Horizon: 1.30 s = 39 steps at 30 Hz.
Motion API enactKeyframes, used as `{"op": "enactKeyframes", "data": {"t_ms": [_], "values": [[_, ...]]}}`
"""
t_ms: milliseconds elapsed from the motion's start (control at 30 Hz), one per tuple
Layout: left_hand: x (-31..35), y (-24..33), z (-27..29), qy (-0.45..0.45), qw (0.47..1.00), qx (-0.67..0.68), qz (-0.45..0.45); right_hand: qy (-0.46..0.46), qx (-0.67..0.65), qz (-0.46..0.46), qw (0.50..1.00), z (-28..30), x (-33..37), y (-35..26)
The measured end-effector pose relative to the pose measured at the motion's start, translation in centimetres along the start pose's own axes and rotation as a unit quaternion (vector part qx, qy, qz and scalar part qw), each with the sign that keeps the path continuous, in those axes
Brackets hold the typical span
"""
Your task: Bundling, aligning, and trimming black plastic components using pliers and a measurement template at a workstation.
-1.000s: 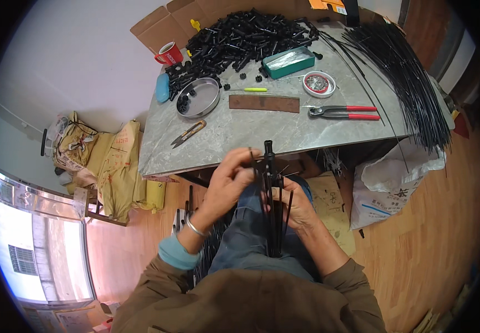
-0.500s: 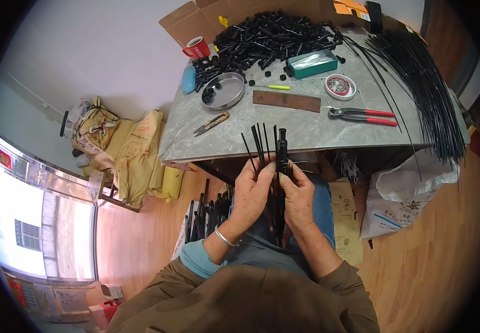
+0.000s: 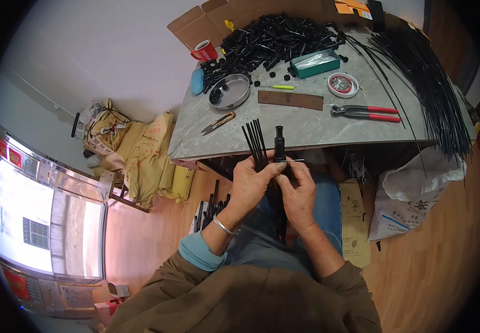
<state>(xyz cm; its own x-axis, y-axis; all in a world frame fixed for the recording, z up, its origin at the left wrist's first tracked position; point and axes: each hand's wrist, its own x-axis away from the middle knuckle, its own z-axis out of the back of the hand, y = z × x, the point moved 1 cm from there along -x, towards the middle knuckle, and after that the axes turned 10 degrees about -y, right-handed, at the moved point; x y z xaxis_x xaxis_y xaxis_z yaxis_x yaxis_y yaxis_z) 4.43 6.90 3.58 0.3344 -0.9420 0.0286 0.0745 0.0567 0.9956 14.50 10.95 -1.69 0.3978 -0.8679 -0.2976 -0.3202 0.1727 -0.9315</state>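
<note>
Just in front of the table's near edge, my two hands meet over my lap. My left hand (image 3: 249, 186) is closed around several thin black rods (image 3: 255, 140), whose upper ends fan out above the fingers. Its thumb reaches across to a black tubular fitting (image 3: 279, 145), which stands upright with a flared top. Fingers of my right hand (image 3: 298, 194) close on the fitting's lower part. A thin bright wire (image 3: 296, 160) sticks out sideways there. Dark lengths hang below both hands; how they join the fitting is hidden.
The grey table (image 3: 217, 141) bears a pile of black fittings (image 3: 278, 39), a round metal tray (image 3: 240, 100), snips (image 3: 218, 123), red-handled pincers (image 3: 366, 113), a green box (image 3: 315, 64) and long black rods (image 3: 434, 94). A white sack (image 3: 400, 205) stands at right.
The rods in my left hand have come closer together, and the one beside the fitting has moved left to join them. My left thumb now lies against the fitting. The view has shifted slightly.
</note>
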Motion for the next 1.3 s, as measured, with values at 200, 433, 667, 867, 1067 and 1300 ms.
{"op": "enactKeyframes", "data": {"t_ms": [200, 433, 667, 867, 1067, 1300], "values": [[0.3, -0.4, 0.4, 0.001, 0.999, 0.044, -0.009, -0.064, 0.224, -0.030, 0.972, 2.4, -0.5, -1.4], [0.5, -0.7, 1.0, -0.015, 0.995, 0.095, -0.009, -0.161, 0.103, -0.115, 0.975, 3.0, -1.1, -2.5], [1.1, 0.8, 0.6, -0.018, 0.995, 0.096, -0.012, -0.230, -0.114, -0.228, 0.939, 4.0, -1.9, -0.9], [1.6, 0.3, 0.4, -0.019, 0.995, 0.093, -0.036, -0.278, -0.193, -0.282, 0.898, 4.1, -2.5, 0.0], [1.6, 0.1, 0.9, -0.017, 0.999, 0.036, -0.029, -0.224, -0.110, -0.251, 0.935, 3.2, -1.9, -0.5], [1.5, -0.1, 1.2, -0.037, 0.998, -0.026, -0.034, -0.175, -0.052, -0.220, 0.958, 2.7, -1.6, -0.8]]}}
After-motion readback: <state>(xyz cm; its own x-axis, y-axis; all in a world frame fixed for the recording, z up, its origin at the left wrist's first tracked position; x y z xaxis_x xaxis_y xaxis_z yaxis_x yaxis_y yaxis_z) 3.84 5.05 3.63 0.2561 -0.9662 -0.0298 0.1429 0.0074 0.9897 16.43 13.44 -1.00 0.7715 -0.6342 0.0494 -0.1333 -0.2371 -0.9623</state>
